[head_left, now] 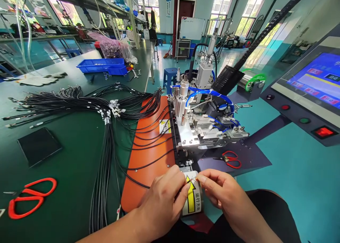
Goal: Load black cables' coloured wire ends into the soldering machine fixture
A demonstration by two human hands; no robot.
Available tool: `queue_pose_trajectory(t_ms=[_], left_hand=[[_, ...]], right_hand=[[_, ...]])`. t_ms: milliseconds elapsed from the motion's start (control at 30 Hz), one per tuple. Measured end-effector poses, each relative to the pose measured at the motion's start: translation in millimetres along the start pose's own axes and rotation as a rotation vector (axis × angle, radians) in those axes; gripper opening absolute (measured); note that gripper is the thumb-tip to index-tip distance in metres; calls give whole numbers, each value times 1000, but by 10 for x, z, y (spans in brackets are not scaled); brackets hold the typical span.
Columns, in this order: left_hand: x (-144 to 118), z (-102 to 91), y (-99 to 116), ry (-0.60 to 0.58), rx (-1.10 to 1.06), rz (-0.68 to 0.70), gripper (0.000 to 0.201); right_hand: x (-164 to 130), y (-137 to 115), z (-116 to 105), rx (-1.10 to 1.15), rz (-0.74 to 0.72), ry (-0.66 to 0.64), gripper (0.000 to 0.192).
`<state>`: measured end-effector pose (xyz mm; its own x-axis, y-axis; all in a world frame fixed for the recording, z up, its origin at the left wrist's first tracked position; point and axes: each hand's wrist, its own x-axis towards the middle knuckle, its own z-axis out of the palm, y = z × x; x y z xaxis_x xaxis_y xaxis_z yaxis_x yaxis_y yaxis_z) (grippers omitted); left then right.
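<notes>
My left hand (163, 197) pinches the end of a thin black cable (138, 181) that runs back across the orange plate (148, 144). My right hand (225, 197) pinches the fine wire tips of the same cable, thumb and forefinger together, right beside the left fingers. Both hands hover over a white label with a yellow arrow (192, 198) at the front of a metal machine (202, 126) with blue air hoses. A large bundle of black cables (87, 105) lies spread over the green bench to the left.
Red scissors (29, 197) lie near the left front edge, and smaller red scissors (231, 159) sit right of the machine. A black pad (39, 145), a blue tray (102, 65) and a control panel with screen (313, 91) surround the work spot.
</notes>
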<state>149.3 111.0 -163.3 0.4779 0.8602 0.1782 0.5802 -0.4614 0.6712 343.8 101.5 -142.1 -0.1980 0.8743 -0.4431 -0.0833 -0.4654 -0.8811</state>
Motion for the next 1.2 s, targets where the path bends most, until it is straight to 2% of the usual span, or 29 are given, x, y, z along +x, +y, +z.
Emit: queue_pose_trajectory(t_ms=[300, 633, 933, 1133, 1200], left_hand=[[-12, -15, 0, -14, 32, 28, 20], [13, -26, 2, -33, -46, -11, 25], [25, -49, 11, -51, -62, -16, 28], [7, -48, -2, -64, 0, -6, 29], [3, -43, -8, -52, -11, -10, 29]], right_hand=[[-5, -58, -10, -68, 28, -19, 28], [6, -97, -37, -113, 7, -74, 33], [-2, -93, -53, -326, -195, -86, 27], [-31, -144, -47, -594, -376, -33, 21], [-39, -143, -73, -593, -372, -45, 19]])
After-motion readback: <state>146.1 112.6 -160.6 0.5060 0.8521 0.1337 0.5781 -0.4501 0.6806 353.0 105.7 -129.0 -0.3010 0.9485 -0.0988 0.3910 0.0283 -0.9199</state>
